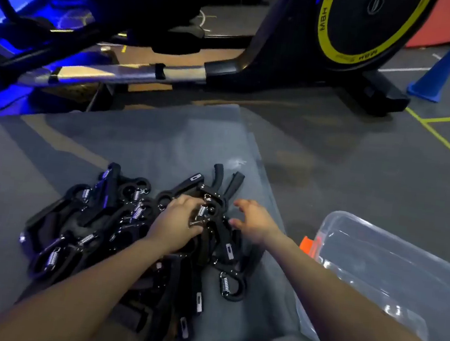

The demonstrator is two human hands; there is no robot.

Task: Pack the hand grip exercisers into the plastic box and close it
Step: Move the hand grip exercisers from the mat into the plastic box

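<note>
A heap of several black hand grip exercisers [117, 231] with silver springs lies on a grey mat [149, 140]. My left hand [178, 218] rests on the heap's right part, fingers curled round one exerciser [209, 204] near its spring. My right hand [254, 222] hovers just right of that exerciser with fingers spread and relaxed, holding nothing. A clear plastic box [390, 274] with an orange latch [309, 246] stands on the floor to the right, open on top; I see nothing inside it. No lid is in view.
An exercise bike [285, 62] with a black and yellow flywheel [369, 24] stands beyond the mat. A blue cone [439, 70] sits on the floor at the far right. Yellow and white lines mark the dark floor [358, 156].
</note>
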